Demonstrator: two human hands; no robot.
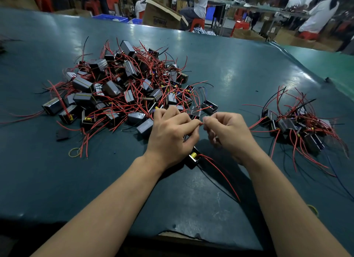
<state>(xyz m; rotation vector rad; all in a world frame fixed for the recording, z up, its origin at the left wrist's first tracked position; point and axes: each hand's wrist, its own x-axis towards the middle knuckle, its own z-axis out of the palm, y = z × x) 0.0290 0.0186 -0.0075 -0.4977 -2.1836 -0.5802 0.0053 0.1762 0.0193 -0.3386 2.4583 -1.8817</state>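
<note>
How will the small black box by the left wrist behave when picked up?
The black box, small and flat-sided, is probably light and should not roll. Its red wire would likely hang limp, since it curves loosely.

A dark teal bench [239, 65] fills most of the view, its glossy cover catching pale streaks of overhead light. At the near edge the cover is torn [172, 233], baring brown board beneath. To the far right lies a lighter green surface [331, 65]. Beyond the far edge stand an open cardboard box [161, 13], blue plastic crates [110, 17] to its left, and red stools [197, 23]. A person in a white shirt [201, 3] sits on one stool at a long worktable [258, 7]. Another person in white [318, 13] bends over at far right, with brown cartons [287, 36] on the floor nearby.
</note>
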